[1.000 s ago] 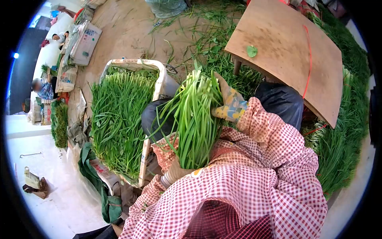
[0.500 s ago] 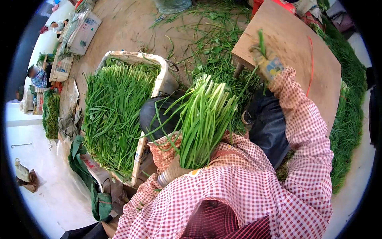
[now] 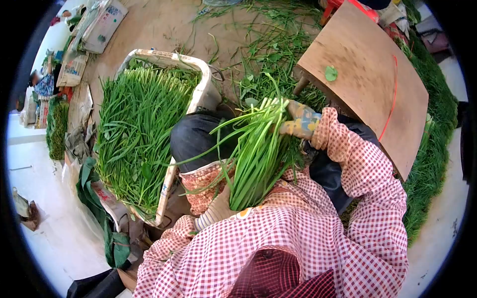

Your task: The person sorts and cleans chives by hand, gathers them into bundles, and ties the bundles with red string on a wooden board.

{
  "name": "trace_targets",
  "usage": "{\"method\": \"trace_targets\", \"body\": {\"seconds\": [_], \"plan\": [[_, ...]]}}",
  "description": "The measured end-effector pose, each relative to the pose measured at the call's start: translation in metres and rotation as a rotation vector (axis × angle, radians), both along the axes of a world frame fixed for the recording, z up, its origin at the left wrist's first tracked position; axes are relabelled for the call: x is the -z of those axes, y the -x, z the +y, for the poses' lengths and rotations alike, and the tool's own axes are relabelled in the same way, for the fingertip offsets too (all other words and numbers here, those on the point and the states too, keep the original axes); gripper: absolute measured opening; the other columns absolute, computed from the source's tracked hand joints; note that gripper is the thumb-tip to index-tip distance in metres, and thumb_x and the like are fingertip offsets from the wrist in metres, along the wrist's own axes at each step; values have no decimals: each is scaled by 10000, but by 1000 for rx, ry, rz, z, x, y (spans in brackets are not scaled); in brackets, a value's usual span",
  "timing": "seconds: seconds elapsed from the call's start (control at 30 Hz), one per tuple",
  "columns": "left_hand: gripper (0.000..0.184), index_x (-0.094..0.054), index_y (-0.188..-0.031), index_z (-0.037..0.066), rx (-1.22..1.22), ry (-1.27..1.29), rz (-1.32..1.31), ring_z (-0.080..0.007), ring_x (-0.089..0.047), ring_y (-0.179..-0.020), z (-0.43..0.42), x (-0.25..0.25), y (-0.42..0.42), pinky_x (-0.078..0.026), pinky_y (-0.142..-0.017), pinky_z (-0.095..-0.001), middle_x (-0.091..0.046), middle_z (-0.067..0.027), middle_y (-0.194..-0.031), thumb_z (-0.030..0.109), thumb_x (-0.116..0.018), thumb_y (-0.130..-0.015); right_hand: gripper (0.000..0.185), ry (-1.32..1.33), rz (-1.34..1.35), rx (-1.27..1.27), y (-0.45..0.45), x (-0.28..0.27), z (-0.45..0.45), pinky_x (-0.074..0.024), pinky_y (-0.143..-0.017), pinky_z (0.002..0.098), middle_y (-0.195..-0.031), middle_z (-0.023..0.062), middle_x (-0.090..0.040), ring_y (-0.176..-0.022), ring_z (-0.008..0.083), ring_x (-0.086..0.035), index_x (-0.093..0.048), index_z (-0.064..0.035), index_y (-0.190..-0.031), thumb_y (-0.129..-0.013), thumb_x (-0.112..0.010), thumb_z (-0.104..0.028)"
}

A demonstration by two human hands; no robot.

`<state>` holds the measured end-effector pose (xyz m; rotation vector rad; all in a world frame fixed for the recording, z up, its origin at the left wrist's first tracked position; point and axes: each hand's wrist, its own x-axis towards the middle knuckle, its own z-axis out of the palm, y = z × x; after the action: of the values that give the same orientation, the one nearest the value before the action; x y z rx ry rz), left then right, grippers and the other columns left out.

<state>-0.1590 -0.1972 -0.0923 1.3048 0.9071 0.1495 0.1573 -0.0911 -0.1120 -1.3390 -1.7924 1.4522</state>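
At frame center, the left hand (image 3: 217,211) is clasping the green bundle (image 3: 258,156) low; the right hand (image 3: 299,120) is gripping its pale upper stems, right of 1 filled crate (image 3: 199,94).

Left hand (image 3: 217,208) low, right hand (image 3: 299,122) (gloved) higher

The bunch (image 3: 258,154) of long, narrow green leaves slants above the lap (image 3: 285,186), pale stem ends pointing away from the body, beside the right hand (image 3: 299,120). The left hand (image 3: 218,206) holds its leafy end; loose leaves straggle out sideways.
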Motion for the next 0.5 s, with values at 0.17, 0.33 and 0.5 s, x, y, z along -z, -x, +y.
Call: {"method": "trace_targets", "body": {"seconds": [0.17, 0.33, 0.5], "plan": [[803, -304, -1389, 41, -28, 0, -23, -220, -445, -1221, -5, 3, -1, -362, -1018, -315, -447, -128, -1348, 228, -752, -750, 536, -158, -549, -39, 4, -4, -9, -450, -897, 368, -1132, 152, -581, -1021, 305, -557, -458, -79, -1278, -862, -530, -409], [818, -288, -1398, 40, -61, -16, -42, -219, -443, -1223, -13, 7, -5, -359, -1021, -314, -441, -129, -1355, 228, -752, -751, 234, 66, -821, 2, -2, -38, 30, -506, -735, 389, -916, 154, -622, -835, 310, -615, -590, -35, -1070, -878, -513, -144], [878, -196, -1423, 34, -11, -8, -87, -213, -419, -1246, -16, 19, -12, -338, -1038, -306, -405, -135, -1382, 231, -740, -763, 326, 113, -332, -30, -65, -22, 93, -495, -845, 385, -1094, 170, -582, -912, 276, -590, -551, -43, -1167, -917, -495, -246]]}}
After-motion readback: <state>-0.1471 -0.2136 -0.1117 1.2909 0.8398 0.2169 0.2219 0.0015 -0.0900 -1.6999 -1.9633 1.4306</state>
